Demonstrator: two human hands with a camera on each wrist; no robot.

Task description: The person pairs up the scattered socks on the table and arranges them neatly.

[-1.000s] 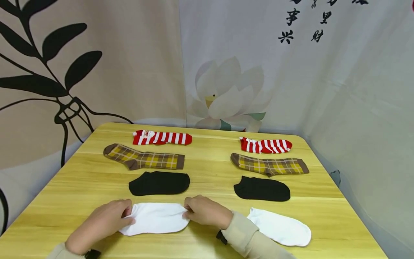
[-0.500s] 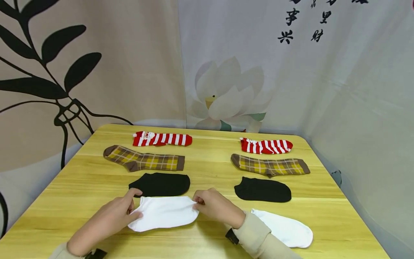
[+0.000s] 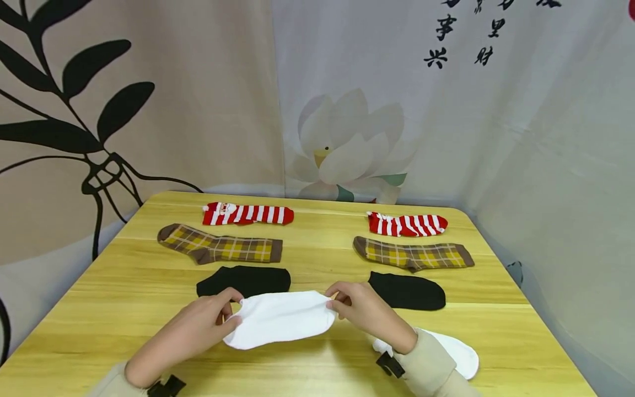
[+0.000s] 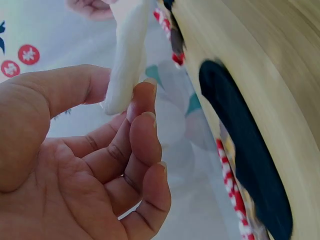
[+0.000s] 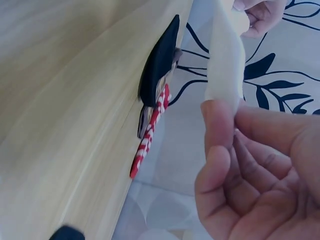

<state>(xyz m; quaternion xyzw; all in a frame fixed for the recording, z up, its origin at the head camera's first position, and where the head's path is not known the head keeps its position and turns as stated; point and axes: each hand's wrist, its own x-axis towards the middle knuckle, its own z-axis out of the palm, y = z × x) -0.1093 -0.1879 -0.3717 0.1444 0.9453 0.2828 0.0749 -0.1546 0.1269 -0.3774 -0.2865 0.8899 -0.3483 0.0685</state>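
A white ankle sock is stretched between both hands, lifted off the table. My left hand pinches its left end between thumb and fingers, as the left wrist view shows with the sock at the fingertips. My right hand pinches the other end; in the right wrist view the sock hangs between thumb and forefinger. A second white sock lies at the right, partly hidden under the right forearm. Just behind the held sock lies a black sock; another black sock is behind the right hand.
Farther back on the wooden table lie two brown-and-yellow plaid socks, left and right. Red-and-white striped socks, left and right, are near the far edge. A printed curtain hangs behind.
Both hands have raised the white sock from the table and moved it to the right and slightly away. The other socks have stayed in place.
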